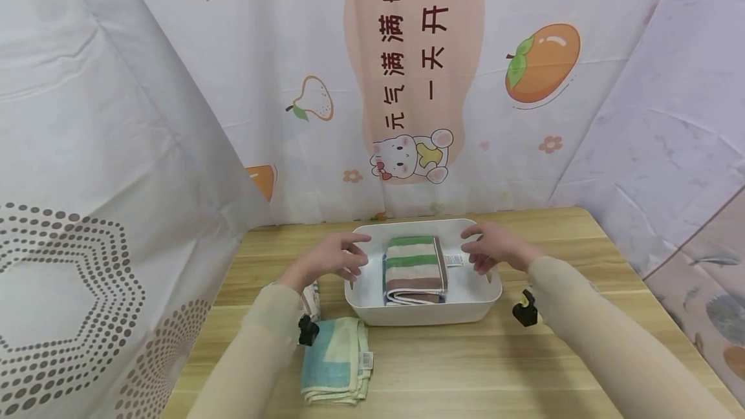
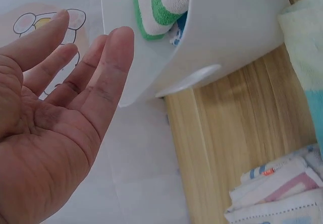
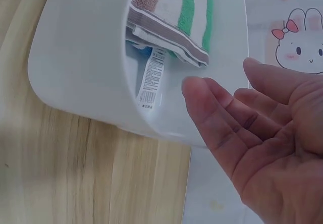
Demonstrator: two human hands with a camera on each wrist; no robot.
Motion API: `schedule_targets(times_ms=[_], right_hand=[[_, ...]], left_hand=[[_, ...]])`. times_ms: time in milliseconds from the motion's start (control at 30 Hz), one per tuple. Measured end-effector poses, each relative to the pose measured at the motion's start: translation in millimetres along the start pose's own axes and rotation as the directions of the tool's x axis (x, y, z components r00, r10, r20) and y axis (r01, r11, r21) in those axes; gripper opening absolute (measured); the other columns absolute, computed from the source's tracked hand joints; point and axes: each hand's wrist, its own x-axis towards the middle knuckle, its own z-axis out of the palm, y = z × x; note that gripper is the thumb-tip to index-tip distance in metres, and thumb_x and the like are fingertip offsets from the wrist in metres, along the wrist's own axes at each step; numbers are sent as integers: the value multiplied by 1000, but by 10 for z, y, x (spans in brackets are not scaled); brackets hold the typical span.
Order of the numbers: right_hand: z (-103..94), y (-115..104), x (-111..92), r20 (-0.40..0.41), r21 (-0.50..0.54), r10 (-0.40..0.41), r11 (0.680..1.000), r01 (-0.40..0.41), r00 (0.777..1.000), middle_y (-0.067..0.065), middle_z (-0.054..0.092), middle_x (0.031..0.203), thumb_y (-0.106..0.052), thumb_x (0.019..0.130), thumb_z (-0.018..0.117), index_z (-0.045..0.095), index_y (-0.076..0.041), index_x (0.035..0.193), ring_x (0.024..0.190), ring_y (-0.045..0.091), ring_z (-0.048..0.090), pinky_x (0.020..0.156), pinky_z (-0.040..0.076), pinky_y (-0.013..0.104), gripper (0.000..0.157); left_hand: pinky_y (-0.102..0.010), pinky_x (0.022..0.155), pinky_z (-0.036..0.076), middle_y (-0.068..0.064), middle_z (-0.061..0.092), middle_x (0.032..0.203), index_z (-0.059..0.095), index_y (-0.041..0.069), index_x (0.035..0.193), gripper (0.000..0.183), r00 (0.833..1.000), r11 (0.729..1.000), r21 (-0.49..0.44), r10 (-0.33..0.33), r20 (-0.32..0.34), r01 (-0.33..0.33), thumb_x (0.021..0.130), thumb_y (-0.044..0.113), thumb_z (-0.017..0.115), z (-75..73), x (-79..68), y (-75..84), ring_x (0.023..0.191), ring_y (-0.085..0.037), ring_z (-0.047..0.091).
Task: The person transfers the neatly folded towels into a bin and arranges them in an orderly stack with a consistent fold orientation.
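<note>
A folded towel with green, white and brown stripes (image 1: pixel 414 267) lies inside a white plastic basket (image 1: pixel 421 315). A printed label (image 3: pixel 153 75) sticks out from beside the towel. Some blue cloth (image 2: pixel 177 30) shows beneath it. At the basket's left end hovers my left hand (image 1: pixel 334 256), its fingers loosely bent and holding nothing. My right hand (image 1: pixel 495 247) is over the opposite end, likewise with nothing in it. In the wrist views, the left palm (image 2: pixel 45 133) and right palm (image 3: pixel 282 158) face the basket with relaxed fingers, apart from the towel.
A folded blue and cream towel (image 1: pixel 332 361) lies on the wooden table (image 1: pixel 442 374), front left of the basket. Behind it, partly covered by the left arm, is another patterned folded towel (image 2: pixel 277 188). A printed curtain (image 1: pixel 291 167) hangs behind the table.
</note>
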Motion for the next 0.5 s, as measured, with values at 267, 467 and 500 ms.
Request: schedule_targets(times_ms=[267, 467, 500], right_hand=[[-88, 28, -64, 23, 69, -18, 997, 17, 1000, 21, 67, 92, -12, 105, 56, 36, 11, 149, 71, 22, 67, 69, 62, 39, 53], [-161, 76, -101, 27, 115, -30, 993, 27, 999, 20, 66, 90, -13, 106, 55, 37, 13, 147, 71, 22, 68, 70, 62, 39, 51], [-172, 83, -108, 29, 123, -39, 992, 35, 999, 20, 66, 90, -13, 106, 54, 37, 14, 146, 71, 22, 69, 70, 62, 40, 51]], left_hand=[[-46, 84, 61, -21, 64, 120, 53, 15, 149, 58, 1000, 999, -32, -10, 27, 11, 95, 17, 73, -82, -141, -78, 95, -36, 70], [-50, 86, 61, -18, 65, 116, 55, 13, 148, 57, 999, 1000, -27, -12, 40, 13, 95, 21, 75, -116, -255, -156, 94, -33, 71], [-49, 85, 61, -17, 66, 114, 56, 13, 147, 56, 999, 1000, -22, -15, 41, 16, 95, 21, 75, -119, -272, -174, 94, -32, 71]])
